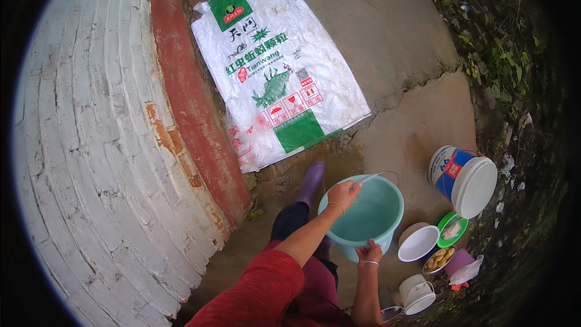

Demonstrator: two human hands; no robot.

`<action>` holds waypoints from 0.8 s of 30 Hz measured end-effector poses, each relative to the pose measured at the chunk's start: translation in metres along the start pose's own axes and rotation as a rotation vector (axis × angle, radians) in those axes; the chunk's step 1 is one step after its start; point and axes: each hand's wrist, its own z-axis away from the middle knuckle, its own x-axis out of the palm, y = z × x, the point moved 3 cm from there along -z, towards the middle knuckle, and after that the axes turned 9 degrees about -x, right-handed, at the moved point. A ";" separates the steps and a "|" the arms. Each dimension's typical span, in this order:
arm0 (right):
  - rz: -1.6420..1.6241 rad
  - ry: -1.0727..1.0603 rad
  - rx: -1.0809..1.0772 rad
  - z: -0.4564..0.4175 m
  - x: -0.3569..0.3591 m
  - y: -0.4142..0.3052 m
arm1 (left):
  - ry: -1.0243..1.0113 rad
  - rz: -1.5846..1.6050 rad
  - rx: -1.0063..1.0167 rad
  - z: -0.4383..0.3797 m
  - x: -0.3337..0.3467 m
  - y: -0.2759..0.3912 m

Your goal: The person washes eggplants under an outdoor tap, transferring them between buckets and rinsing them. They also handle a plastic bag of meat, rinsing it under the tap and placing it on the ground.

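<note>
A light green plastic bucket [397, 218] hangs tilted in front of my legs. My left hand [343, 195] is closed around the bucket's handle [370, 177], above the far left part of the rim. At the near side, my right hand [370, 253] grips the rim, thumb on top and fingers against the outer wall. Whether water lies in the bucket is hard to tell. Beyond it a large white and green woven feed sack [336, 68], printed with a fish, lies flat on wet concrete. A purple rubber boot [312, 179] stands between sack and bucket.
A white brick wall [100, 145] with a red base [181, 72] bounds the left. At right stand a lidded paint bucket [474, 186], white basin [418, 243], green basin [463, 227], bowl of yellowish pieces [439, 259], purple container [460, 261] and small white pail [417, 295]. Cracked concrete meets plants [494, 72].
</note>
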 end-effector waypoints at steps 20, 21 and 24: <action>0.501 -0.306 -0.585 0.096 0.176 -0.104 | -0.063 0.728 -0.300 -0.092 -0.080 -0.018; 0.549 -0.330 -0.650 0.101 0.179 -0.109 | -0.069 0.732 -0.314 -0.090 -0.080 -0.014; 0.677 -0.348 -0.876 0.106 0.176 -0.118 | -0.142 0.842 -0.395 -0.075 -0.073 0.001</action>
